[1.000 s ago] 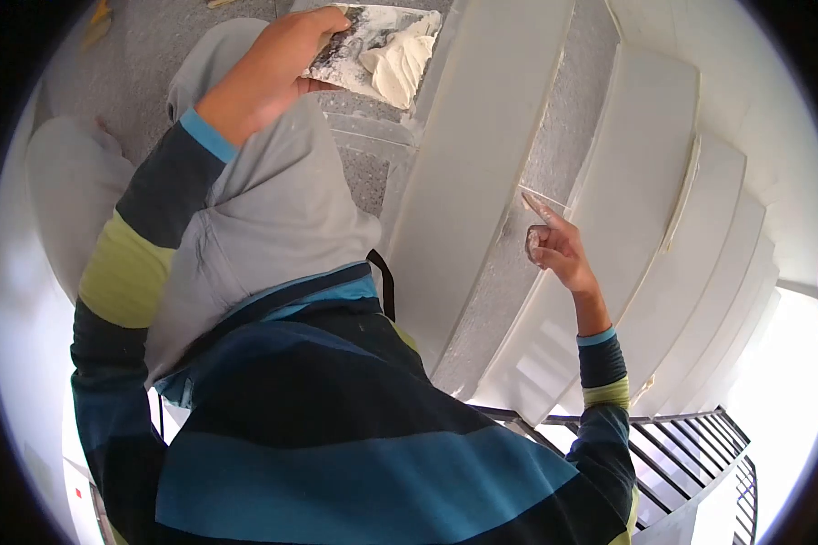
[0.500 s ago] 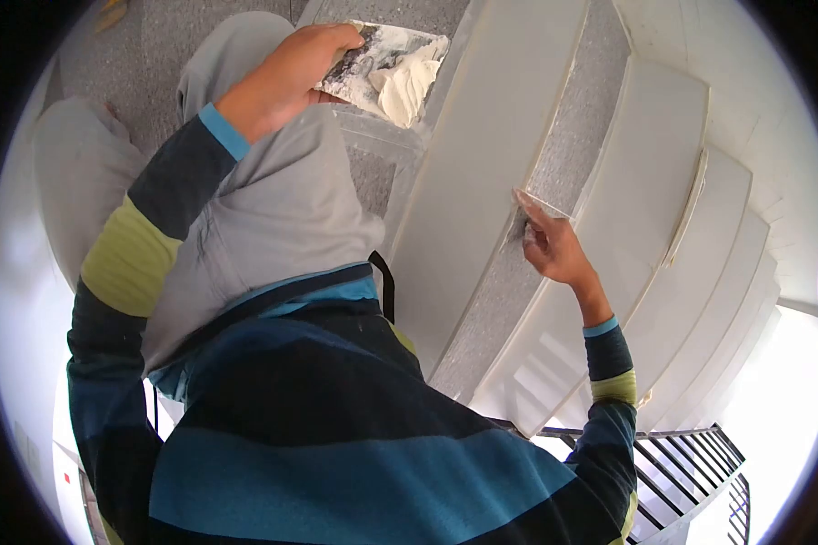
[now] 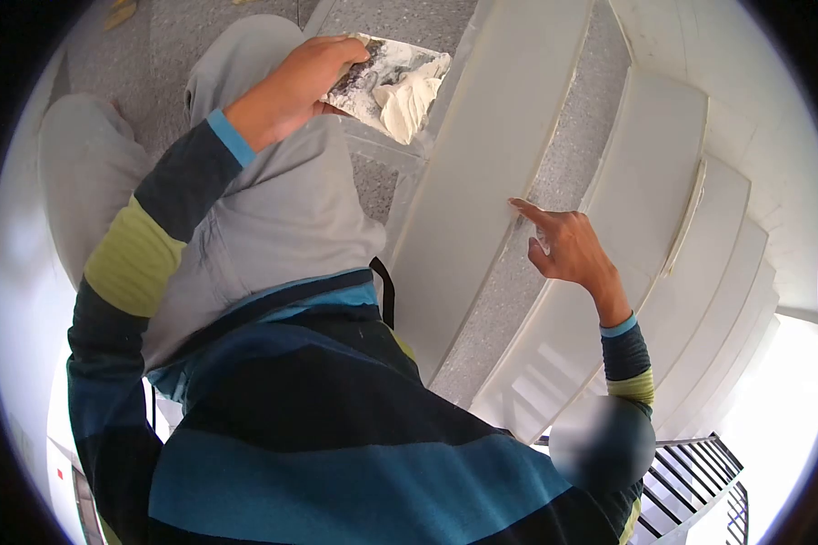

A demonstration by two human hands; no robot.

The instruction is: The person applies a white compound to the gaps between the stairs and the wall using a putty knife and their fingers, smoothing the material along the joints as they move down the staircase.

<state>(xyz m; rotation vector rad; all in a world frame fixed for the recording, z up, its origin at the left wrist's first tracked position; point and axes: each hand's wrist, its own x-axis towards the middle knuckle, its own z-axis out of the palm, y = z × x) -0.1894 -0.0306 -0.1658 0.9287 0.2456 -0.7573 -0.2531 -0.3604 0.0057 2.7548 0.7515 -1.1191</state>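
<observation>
Looking down from the head camera, nearest things first, each placed against the grey stair tread [image 3: 554,182]:

Striped sweater [image 3: 336,436]: fills the lower frame, on the near side of the tread; dark and bright blue bands, with a yellow-green band on each sleeve.

Grey trousers [image 3: 273,200]: bent knee on the left of the tread, rising toward the top of the frame.

Railing [image 3: 700,481]: dark metal bars at the lower right, below the tread.

Right hand [image 3: 573,250]: just over the near edge of the tread, forefinger stretched out with its tip touching the white riser [image 3: 482,173] that borders the tread on the left. The other fingers are curled in narrowly; a small pale thing seems pinched there, too blurred to name, so the grip cannot be told.

White risers: smooth painted faces on either side of the tread, fanning away to the right in a spiral.

Left hand [image 3: 291,86]: up and left of the tread, above the knee, fingers closed on the edge of a smeared plaster board [image 3: 382,77].

Filler [image 3: 409,95]: a cream-white lump on the board's right end, close to the top of the left riser.
</observation>
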